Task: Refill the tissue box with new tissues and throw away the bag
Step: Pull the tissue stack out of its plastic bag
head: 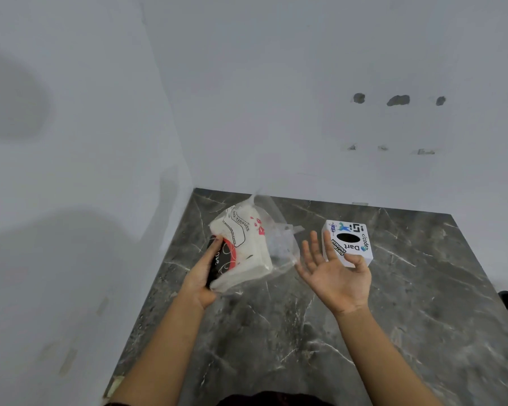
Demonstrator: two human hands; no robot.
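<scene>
- A dark grey marble-patterned tabletop (364, 332) with pale veins is seen pushed into the corner formed by two plain white walls (276, 98).
- A clear plastic bag of white tissues (241, 247), printed with black lettering and red marks, is held tilted above the tabletop at about 11 o'clock from the middle of the surface.
- The left hand (203, 273) is closed around the lower, black-and-red printed end of that bag, with the fingers wrapped over its left edge.
- The bag's loose transparent end (crumpled and partly blurred) is spread up and out toward 2 o'clock from the tissue stack.
- The right hand (335, 271) is held open, palm up and fingers spread, with nothing gripped; it is found just beside the bag's loose plastic, at 3 o'clock from it.
- A small white cube-shaped tissue box (348, 243), printed with coloured logos and the word "Dart", is set on the tabletop at about 1 o'clock from the right hand, partly hidden behind its fingers.
- A dark oval opening is seen in the box's top face.
- Whether the right hand's fingers touch the box cannot be told.
</scene>
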